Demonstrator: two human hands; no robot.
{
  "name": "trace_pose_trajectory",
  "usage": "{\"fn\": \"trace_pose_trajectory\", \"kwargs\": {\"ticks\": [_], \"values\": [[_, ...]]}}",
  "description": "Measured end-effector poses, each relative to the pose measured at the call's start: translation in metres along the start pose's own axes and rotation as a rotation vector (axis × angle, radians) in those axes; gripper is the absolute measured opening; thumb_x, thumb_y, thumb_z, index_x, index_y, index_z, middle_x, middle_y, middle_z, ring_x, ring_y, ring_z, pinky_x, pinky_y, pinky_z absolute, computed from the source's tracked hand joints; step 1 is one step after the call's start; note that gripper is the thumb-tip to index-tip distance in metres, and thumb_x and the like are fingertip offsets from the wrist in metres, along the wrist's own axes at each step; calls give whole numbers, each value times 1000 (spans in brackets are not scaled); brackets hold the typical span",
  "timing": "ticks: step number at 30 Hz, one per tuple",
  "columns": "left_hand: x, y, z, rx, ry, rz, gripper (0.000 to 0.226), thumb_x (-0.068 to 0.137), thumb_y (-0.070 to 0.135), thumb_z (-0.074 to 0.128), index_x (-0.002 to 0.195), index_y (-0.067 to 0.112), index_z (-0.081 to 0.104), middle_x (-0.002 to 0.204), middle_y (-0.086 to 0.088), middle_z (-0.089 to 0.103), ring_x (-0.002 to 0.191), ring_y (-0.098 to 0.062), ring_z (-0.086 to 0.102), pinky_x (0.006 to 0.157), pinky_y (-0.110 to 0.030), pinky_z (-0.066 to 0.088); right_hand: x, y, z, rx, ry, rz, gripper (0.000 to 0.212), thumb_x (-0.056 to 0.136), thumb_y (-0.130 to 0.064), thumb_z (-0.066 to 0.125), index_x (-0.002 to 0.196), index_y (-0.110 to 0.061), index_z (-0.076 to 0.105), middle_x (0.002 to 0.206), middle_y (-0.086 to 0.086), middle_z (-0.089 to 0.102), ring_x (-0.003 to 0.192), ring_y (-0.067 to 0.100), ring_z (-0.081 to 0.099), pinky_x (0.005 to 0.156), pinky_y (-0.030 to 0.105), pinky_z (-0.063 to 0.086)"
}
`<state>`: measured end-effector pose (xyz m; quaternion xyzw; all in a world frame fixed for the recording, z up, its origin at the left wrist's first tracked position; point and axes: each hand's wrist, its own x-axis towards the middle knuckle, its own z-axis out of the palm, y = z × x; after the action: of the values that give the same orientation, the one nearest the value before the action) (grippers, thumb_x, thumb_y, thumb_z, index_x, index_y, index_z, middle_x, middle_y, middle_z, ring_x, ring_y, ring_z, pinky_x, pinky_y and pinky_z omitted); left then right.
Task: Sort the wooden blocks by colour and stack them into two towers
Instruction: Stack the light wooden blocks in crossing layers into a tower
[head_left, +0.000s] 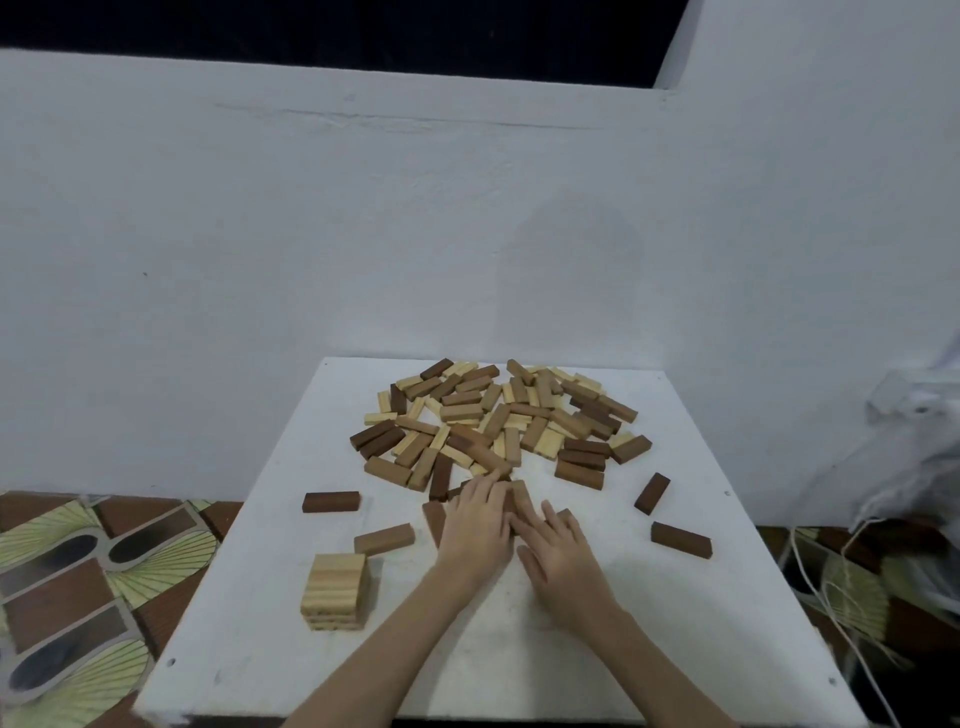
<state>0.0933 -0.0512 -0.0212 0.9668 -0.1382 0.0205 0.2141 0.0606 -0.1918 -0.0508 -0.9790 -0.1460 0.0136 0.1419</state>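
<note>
1. The fingers (485, 491) of the left hand (475, 525) lie fairly straight and close together, pressed flat over a small cluster of dark blocks (514, 501) at the near edge of the heap. Whether any finger curls under a block cannot be told.
2. The right hand (558, 551) lies just beside it, fingers spread a little and laid flat, their tips touching the same cluster from the right. Neither hand plainly grips anything; both seem to be squaring the blocks together.
3. The cluster sits directly under and just ahead of both sets of fingers, its long axes running roughly away from the person. One dark block (435, 519) pokes out on the left of the left hand.
4. The mixed heap (498, 421) of pale and brown blocks lies farther back on the worktop (597, 649).
5. Loose dark blocks lie apart: one to the left (331, 502), a mid-brown one (384, 538) nearer, two on the right (652, 492) (680, 540).
6. A short pale tower (336, 590) stands near the left front, well apart from the hands and closer to the left one.
7. Judgement: the dark tower is only starting.
</note>
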Motion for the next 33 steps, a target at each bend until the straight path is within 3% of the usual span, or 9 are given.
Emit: {"fn": "trace_pose_trajectory", "kwargs": {"ticks": [3, 6, 7, 11, 16, 19, 22, 26, 33], "values": [[14, 4, 5, 109, -69, 64, 47, 101, 31, 31, 146, 19, 26, 157, 4, 16, 146, -17, 7, 116, -36, 13, -4, 12, -1, 43, 89, -31, 57, 104, -36, 13, 124, -15, 62, 143, -1, 46, 123, 28, 54, 102, 45, 39], [23, 5, 10, 212, -143, 113, 50, 100, 43, 29, 147, 25, 24, 158, 5, 12, 146, -20, 1, 116, -42, 8, -4, 25, -1, 13, 163, 1, 58, 100, -40, 11, 140, -17, 46, 153, -5, 29, 137, 16, 27, 115, 36, 16], [25, 4, 11, 228, -161, 114, 49, 100, 46, 28, 145, 26, 29, 158, 5, 11, 147, -21, 0, 116, -44, 8, -5, 29, -2, 11, 160, 24, 59, 98, -41, 12, 141, -17, 45, 153, -5, 31, 139, 16, 25, 115, 34, 11], [23, 1, 12, 293, -95, 47, 47, 98, 51, 27, 127, 23, 50, 156, 4, 17, 145, -22, 7, 113, -41, 14, -5, 46, -5, -42, 221, 114, 48, 97, -34, 29, 116, -14, 67, 126, 2, 63, 118, 28, 59, 102, 38, 34], [20, 0, 3, 304, 40, -107, 46, 99, 47, 27, 128, 18, 47, 141, -1, 40, 136, -24, 28, 110, -37, 24, 6, 48, -5, 22, 336, 186, 37, 91, -25, 40, 106, -9, 70, 112, 7, 69, 109, 33, 63, 92, 45, 50], [32, 2, 1, 250, 97, -80, 41, 98, 36, 38, 131, 13, 46, 138, -4, 46, 135, -25, 32, 110, -37, 26, 26, 44, -10, 127, 417, 154, 30, 82, -8, 51, 104, -1, 69, 102, 12, 69, 95, 30, 66, 83, 41, 57], [47, 6, 1, 249, 32, -76, 39, 99, 29, 36, 134, 13, 42, 140, -3, 43, 137, -23, 28, 109, -35, 25, 51, 42, -18, 104, 344, 120, 32, 75, 3, 57, 105, 1, 67, 107, 15, 66, 99, 32, 64, 82, 41, 56], [58, 5, 4, 297, -29, -132, 35, 101, 22, 32, 134, 14, 42, 142, -3, 41, 136, -24, 27, 108, -37, 25, 80, 39, -31, -19, 146, 190, 47, 95, -7, 44, 141, -11, 39, 146, 7, 37, 134, 24, 33, 107, 34, 33], [71, 4, -1, 391, -37, -168, 33, 98, 7, 36, 126, 13, 51, 130, -9, 45, 125, -30, 35, 101, -37, 30, 103, 34, -38, -181, 31, 232, 57, 93, -8, 45, 146, -11, 27, 145, 7, 34, 135, 24, 30, 112, 44, 23]]}}
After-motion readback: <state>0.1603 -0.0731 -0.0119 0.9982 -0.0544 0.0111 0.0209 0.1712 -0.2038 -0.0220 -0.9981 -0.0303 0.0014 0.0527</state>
